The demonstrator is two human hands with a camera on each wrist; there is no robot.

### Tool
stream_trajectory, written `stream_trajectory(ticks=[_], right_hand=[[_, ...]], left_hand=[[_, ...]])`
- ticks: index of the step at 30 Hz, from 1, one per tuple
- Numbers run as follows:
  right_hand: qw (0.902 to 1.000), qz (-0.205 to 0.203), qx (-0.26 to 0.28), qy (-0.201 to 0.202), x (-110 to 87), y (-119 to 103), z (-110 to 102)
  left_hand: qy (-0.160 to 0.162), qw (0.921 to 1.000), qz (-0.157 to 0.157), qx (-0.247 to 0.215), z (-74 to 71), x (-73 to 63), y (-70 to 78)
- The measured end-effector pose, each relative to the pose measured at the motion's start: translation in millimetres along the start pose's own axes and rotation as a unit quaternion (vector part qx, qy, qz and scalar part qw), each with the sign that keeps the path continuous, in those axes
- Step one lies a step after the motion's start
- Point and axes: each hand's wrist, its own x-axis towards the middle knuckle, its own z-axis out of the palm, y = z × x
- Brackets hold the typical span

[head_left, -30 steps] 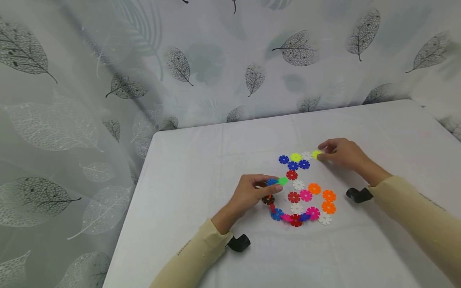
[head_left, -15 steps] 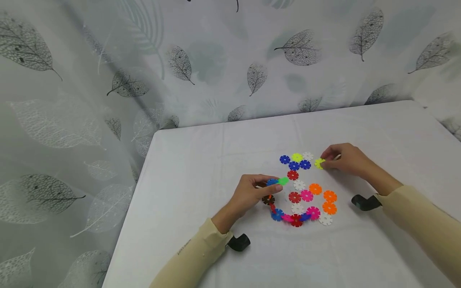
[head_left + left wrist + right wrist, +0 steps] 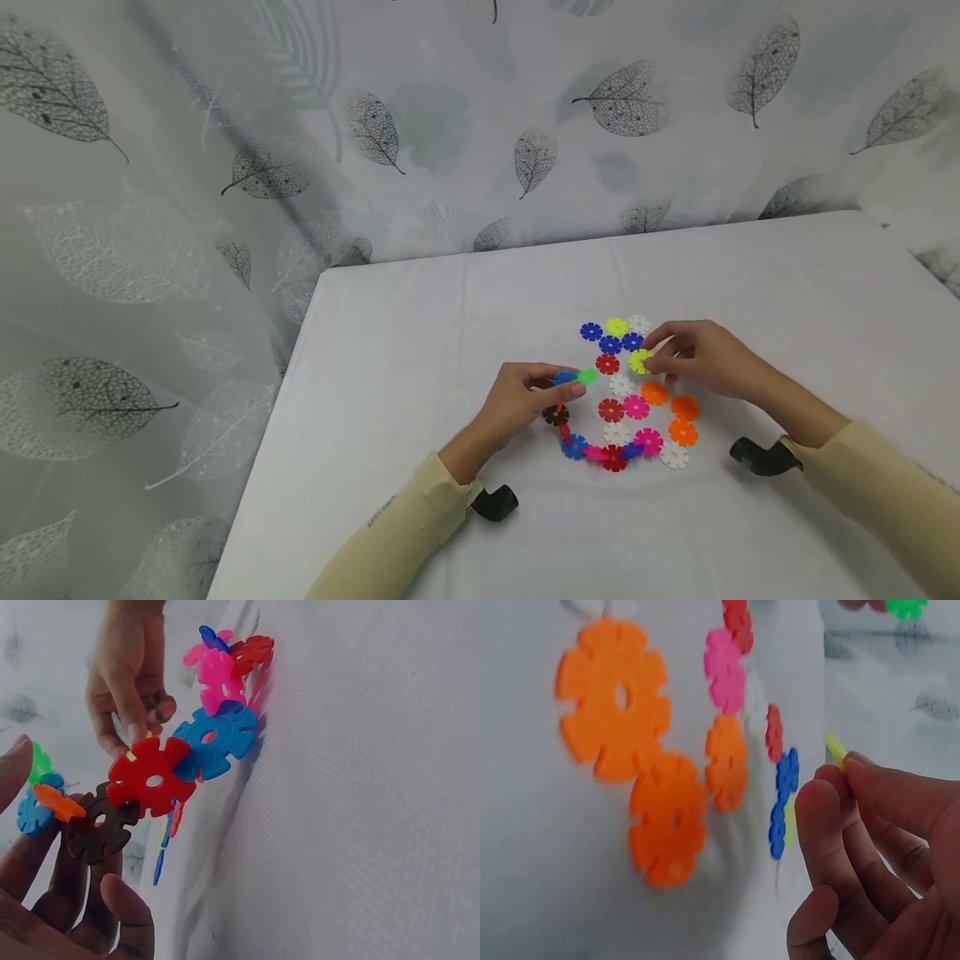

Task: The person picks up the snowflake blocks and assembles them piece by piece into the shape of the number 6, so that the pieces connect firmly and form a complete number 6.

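Pale, leaf-printed curtain fabric (image 3: 442, 133) hangs behind a white-covered worktop (image 3: 405, 350). Toward its front right, the left hand (image 3: 517, 396) pinches, between thumb and fingers, the raised end of a curved chain of notched, flower-shaped plastic discs (image 3: 574, 447). Nearby, the right hand (image 3: 708, 354) grasps one flower-shaped yellow plastic disc (image 3: 640, 360) by its rim, lifted above the loose pieces.

The chain's slots look shallow, so a twist or tug at the held end could pop a joint, most likely where the span hangs unsupported. Its lower curve lies close to the loose discs; a sideways sweep could scatter them. Held only by its edge, the yellow disc could slip or flip under uneven pressure, and a dipping knuckle might nudge pieces below.

I count ten discs in the chain: one green (image 3: 588, 377), two light blue, one orange, one dark brown (image 3: 556, 415), two red, two pink, one dark blue; whether the last pink is actually joined, I cannot tell. Fourteen loose discs (image 3: 611, 410) lie flat: four white, three dark blue, three orange, two red, one pink, one yellow. Adding the held one makes twenty-five.
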Motion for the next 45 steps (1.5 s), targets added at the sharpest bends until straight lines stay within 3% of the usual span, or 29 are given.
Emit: stream_trajectory(ticks=[14,24,45], right_hand=[[0.9923,-0.081,0.091,0.024,-14.6,-28,18],[0.9839,-0.091,0.153,0.019,-15.8,-38,27],[0.9785,-0.099,0.178,0.031,-19.9,-44,33]], left_hand=[[-0.003,0.9999,-0.007,0.011,1.7,0.4,1.3],[-0.009,0.9999,0.001,0.005,-0.9,-1.5,1.0],[-0.002,0.9999,0.012,-0.001,-2.1,-3.5,0.0]])
